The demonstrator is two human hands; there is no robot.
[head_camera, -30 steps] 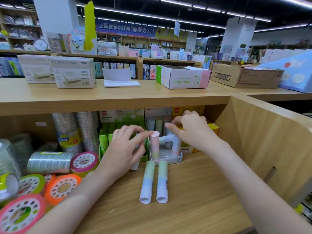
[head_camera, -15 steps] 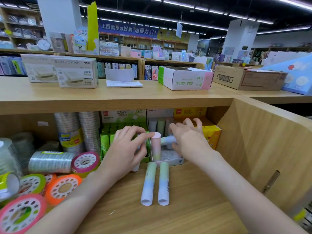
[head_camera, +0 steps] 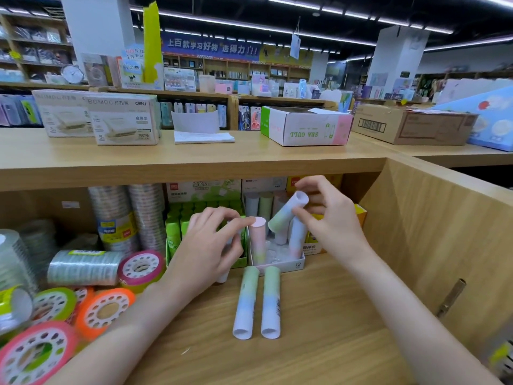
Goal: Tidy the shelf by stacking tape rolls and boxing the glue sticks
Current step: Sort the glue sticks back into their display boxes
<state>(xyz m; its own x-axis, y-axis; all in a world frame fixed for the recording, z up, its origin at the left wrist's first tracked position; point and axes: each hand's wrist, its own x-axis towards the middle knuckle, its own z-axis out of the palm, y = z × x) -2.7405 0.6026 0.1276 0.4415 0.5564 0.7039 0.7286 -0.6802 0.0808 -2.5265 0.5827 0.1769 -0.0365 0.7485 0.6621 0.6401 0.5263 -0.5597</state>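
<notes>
Glue sticks at the white box, both hands in.
Right hand (head_camera: 330, 218) pinches a tilted glue stick (head_camera: 288, 212) over the white box (head_camera: 288, 263); left hand (head_camera: 211, 245) touches the pink stick (head_camera: 257, 240) standing inside and seems to curl round another. Two loose sticks (head_camera: 258, 301) lie in front on the shelf (head_camera: 319, 315); tape rolls (head_camera: 105, 309) are heaped left.

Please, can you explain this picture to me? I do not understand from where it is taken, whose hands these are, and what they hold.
A camera worn on a person's head looks forward and down into a shop shelf. No machine is here, only two bare hands. The right hand pinches a tilted pastel glue stick above the white box. The left hand touches the top of an upright pink glue stick in that box. Two more glue sticks lie on the wooden shelf. Tape rolls lie at the left.
</notes>
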